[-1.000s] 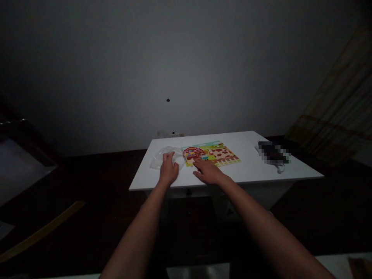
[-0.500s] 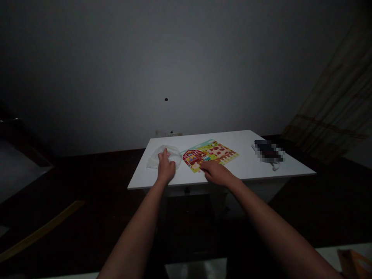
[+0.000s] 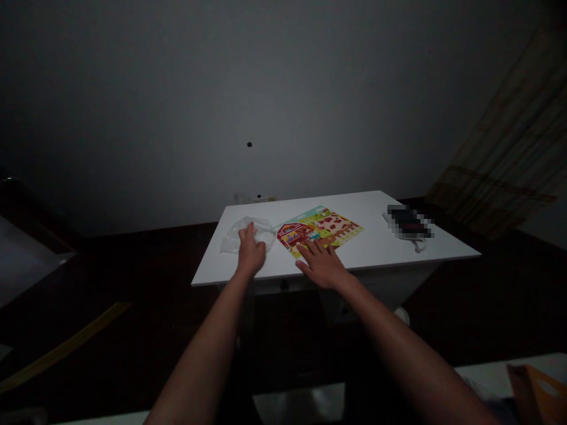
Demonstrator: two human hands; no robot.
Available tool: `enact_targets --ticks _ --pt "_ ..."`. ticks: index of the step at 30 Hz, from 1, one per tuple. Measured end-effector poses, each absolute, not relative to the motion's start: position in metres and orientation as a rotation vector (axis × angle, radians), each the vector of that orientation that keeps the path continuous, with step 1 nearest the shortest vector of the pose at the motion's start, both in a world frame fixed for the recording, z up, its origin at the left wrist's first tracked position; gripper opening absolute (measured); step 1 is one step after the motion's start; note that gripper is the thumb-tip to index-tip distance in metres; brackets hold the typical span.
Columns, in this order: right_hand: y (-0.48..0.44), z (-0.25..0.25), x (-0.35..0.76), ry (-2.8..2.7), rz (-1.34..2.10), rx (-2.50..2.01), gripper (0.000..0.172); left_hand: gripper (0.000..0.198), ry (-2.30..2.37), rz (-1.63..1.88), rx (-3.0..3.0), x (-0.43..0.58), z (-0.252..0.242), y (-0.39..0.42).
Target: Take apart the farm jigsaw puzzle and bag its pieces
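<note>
On the white table (image 3: 365, 209) lies the farm-picture sheet (image 3: 325, 225), right hand (image 3: 326, 269) splayed over its near edge, gripping nothing, seemingly aligning it; left hand (image 3: 251, 255) half-curls at the clear bag (image 3: 231, 237), grip unclear. Squaring needs flat pressure.

The printed sheet (image 3: 322, 226) is yellow-green, red, brown, teal.

A white table (image 3: 372, 209) stands before a grey wall (image 3: 336, 106) marked by a small black spot (image 3: 249, 144). On its right side lies a dark item (image 3: 407, 221), blurred out by pixels. A patterned curtain (image 3: 500, 136) hangs far right; an orange box (image 3: 543, 392) sits near right. A yellowish strip (image 3: 66, 342) crosses the dark floor (image 3: 146, 283) at near left.
</note>
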State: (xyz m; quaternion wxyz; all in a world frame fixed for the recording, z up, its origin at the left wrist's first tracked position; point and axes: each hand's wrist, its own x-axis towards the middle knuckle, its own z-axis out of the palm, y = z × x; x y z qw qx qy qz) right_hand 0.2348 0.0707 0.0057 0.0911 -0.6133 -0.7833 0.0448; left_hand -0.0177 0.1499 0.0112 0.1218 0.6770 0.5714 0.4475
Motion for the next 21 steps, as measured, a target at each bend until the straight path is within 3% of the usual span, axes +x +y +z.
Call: enact_targets --ticks 7,15,21 --pt "0.1 0.004 0.303 -2.566 0.202 -1.533 0.059 0.081 1.64 1.324 1.953 -0.02 0.01 0.15" --pt "0.133 -0.002 0.369 -2.479 0.282 -1.44 0.051 0.081 1.644 1.31 1.937 -0.022 0.009 0.151" --pt "0.127 0.003 0.355 -2.283 0.064 -1.47 0.049 0.08 1.666 1.298 1.925 -0.021 0.009 0.152"
